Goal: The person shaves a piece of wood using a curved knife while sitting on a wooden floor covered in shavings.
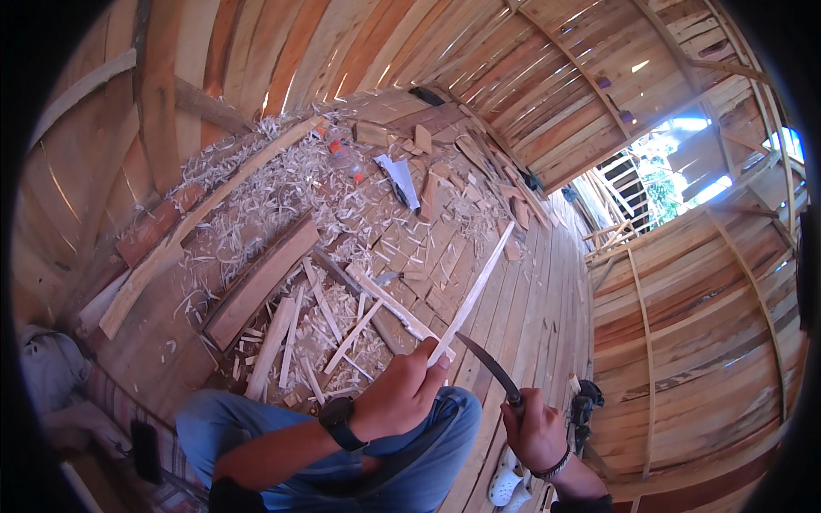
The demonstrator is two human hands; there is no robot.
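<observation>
My left hand (pixel 398 395), with a dark watch on its wrist, is closed around the near end of a long pale wooden strip (pixel 475 287). The strip slants away from me and to the right, over the floor. A knife (pixel 487 362) with a dark curved blade is gripped in my right hand (pixel 540 433), to the right of the strip. Its tip points up and left, close to the strip near my left fingers; whether they touch, I cannot tell. Just beyond my left hand lies another pale wooden piece (pixel 389 301), its near end by my fingers.
Curled shavings (pixel 256 188) cover much of the plank floor. A thick reddish beam (pixel 261 280) and a long board (pixel 201 209) lie to the left. Farther off are a plastic bottle (pixel 342 154) and a white sheet (pixel 398 179). White clogs (pixel 506 484) sit near my right arm.
</observation>
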